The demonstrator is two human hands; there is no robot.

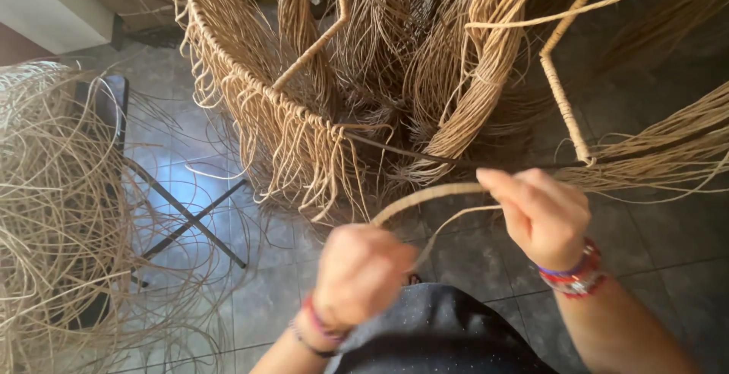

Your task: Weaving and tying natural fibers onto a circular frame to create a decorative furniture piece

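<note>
The right hand [541, 214] is closed in a fist, with its finger and thumb pinched tight on a pale wrapped cane rod [425, 195]. The rod bends down and to the left, toward the left hand [358, 271]. That hand is curled shut too and looks blurry, so I cannot tell for sure what it is squeezing, but a thin loose strand [448, 222] runs down toward it. Both hands are near the person, low in the middle, and both wrists wear red bead bracelets. Just past the hands stands a big round woven frame [250, 93], like an open basket. Its rim is wrapped in cane, and lots of loose strands hang from the rim like a fringe. Inside it are thick bunches of long cane strands [471, 78] and a thin dark bar [410, 154] going across. Another wrapped rod [566, 104] stands up on the far right. On the left is a big messy heap of thin cane [53, 214] lying over a dark folding stand [182, 218]. Between the heap and the basket there is a patch of bare grey tiled floor [266, 298].
</note>
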